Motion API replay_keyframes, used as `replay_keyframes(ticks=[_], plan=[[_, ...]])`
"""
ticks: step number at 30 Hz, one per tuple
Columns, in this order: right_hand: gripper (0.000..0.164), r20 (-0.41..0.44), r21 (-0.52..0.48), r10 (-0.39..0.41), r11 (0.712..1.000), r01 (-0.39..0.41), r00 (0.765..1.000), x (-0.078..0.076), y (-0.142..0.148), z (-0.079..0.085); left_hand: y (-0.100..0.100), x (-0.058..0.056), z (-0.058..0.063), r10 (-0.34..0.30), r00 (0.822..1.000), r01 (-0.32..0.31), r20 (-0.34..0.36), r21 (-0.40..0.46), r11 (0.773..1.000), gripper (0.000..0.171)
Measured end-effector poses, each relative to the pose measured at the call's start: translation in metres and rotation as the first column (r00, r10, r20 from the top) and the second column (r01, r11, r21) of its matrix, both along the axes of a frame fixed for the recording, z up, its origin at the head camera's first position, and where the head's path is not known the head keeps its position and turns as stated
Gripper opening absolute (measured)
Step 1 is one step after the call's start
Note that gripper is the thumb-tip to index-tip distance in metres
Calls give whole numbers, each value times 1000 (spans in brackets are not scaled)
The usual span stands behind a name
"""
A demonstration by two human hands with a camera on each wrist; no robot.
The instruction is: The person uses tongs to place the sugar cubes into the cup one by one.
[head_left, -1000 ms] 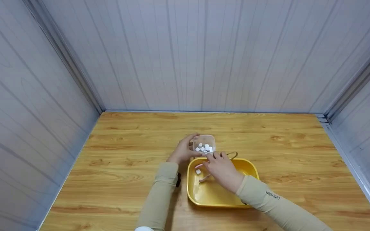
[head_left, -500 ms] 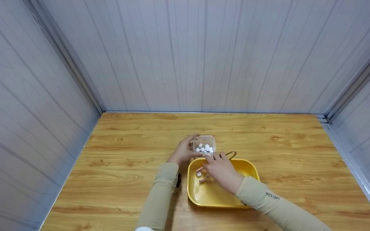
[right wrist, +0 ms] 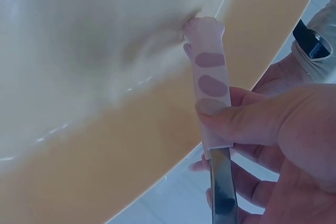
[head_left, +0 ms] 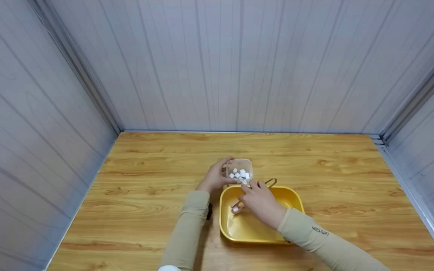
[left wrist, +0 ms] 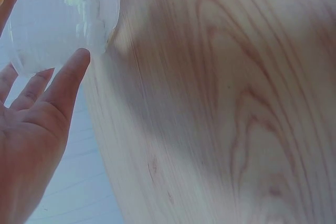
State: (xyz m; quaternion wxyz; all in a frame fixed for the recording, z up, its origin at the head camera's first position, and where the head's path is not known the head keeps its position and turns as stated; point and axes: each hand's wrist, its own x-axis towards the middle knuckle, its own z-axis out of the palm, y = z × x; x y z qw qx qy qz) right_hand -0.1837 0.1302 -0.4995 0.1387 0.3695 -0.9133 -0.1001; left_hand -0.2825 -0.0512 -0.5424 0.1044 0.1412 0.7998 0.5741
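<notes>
My left hand (head_left: pixel 214 177) holds a small clear plastic container (head_left: pixel 239 164) by its left side, thumb in front and fingers behind. Several white cubes (head_left: pixel 242 173) lie inside it. The left wrist view shows fingertips (left wrist: pixel 80 59) against the container's see-through wall (left wrist: pixel 44 30). My right hand (head_left: pixel 261 199) pinches a pair of metal tongs (head_left: pixel 273 182) with pink paw-shaped ends (right wrist: pixel 210 72). Down in the yellow basin (head_left: pixel 254 238), the tong tips stand around one white cube (head_left: pixel 235 209). In the right wrist view the thumb presses the pink part, which hides the cube.
The basin stands on a wood-grain table (head_left: pixel 145 210), right in front of the container. Pale panel walls (head_left: pixel 217 67) enclose the table at the back and both sides. The left forearm (head_left: pixel 187 229) lies along the basin's left side.
The tong tips have drawn together on the cube and moved slightly toward the person. The cube has shifted with them within the basin. The left hand and the container stay put.
</notes>
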Motion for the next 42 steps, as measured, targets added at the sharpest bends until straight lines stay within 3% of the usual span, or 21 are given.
replay_keyframes(ticks=[11, 20, 29, 35, 42], plan=[[18, 56, -27, -9, 1000, 10, 998, -1, 6, 1, 0, -1, 0, 10, 1000, -10, 3, -42, 999, 81], [30, 101, -108, -45, 993, 56, 994, -4, 21, 21, 1, 0, 2, 3, 999, -4, 33, 23, 1000, 80], [29, 86, -192, -50, 979, 66, 995, -9, 30, 39, 0, -1, 1, -10, 1000, 10, 3, 17, 1000, 81], [38, 86, -208, -110, 970, 126, 990, -17, 34, 48, 0, 0, 1, -11, 1000, 11, 0, -25, 1000, 79], [41, 60, -253, -175, 950, 185, 983, -23, 34, 48, -1, 0, 2, -4, 1000, 4, 11, -26, 1000, 81]])
